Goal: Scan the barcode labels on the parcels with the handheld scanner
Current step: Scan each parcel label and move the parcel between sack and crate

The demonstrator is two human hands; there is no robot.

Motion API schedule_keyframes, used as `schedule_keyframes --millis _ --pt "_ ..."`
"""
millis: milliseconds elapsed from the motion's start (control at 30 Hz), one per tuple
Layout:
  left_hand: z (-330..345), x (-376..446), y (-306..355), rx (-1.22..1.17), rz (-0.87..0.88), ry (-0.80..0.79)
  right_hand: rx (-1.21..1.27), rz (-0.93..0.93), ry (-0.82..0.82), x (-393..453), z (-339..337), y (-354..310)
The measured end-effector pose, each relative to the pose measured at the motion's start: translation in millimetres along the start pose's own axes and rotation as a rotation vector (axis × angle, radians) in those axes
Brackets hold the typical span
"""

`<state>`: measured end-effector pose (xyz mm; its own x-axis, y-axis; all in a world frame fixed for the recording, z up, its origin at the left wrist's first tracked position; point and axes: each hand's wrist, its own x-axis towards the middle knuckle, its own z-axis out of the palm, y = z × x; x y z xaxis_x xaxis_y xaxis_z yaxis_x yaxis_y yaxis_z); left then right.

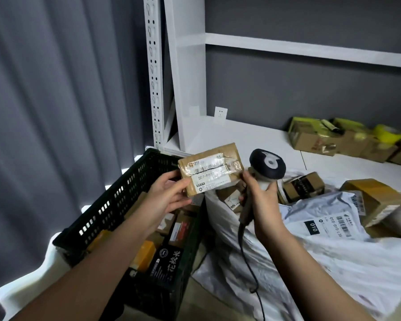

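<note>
The step in hand appears to be presenting one parcel for scanning: the left hand [169, 195] pinches a small brown parcel [210, 169] by its lower left edge, raised above the black crate [116, 205] with its barcode label [208, 172] facing the camera. The right hand [262, 205] has its fingers wrapped around the grip of the handheld scanner [265, 169], whose head sits just right of the parcel. The next move likely requires turning the scanner window toward the label, or tilting the label toward it, since the two are side by side.
</note>
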<state>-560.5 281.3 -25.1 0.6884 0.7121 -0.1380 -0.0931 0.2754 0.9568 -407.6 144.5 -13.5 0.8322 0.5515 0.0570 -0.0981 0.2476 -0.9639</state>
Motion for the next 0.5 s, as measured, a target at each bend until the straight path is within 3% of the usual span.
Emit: schedule_keyframes --millis 100,167,300,500 --pt "-6 13 2 0.018 0.05 0.153 -0.106 -0.008 0.006 -5 -2 2" --pt "-9 21 2 0.022 0.072 0.213 -0.136 0.038 -0.081 -11 -4 0" --pt "-18 33 -5 0.009 0.016 0.28 -0.218 0.109 -0.297 -25 -2 -1" --pt "-25 32 -6 -0.081 -0.021 0.276 -0.251 0.146 -0.463 -27 4 0"
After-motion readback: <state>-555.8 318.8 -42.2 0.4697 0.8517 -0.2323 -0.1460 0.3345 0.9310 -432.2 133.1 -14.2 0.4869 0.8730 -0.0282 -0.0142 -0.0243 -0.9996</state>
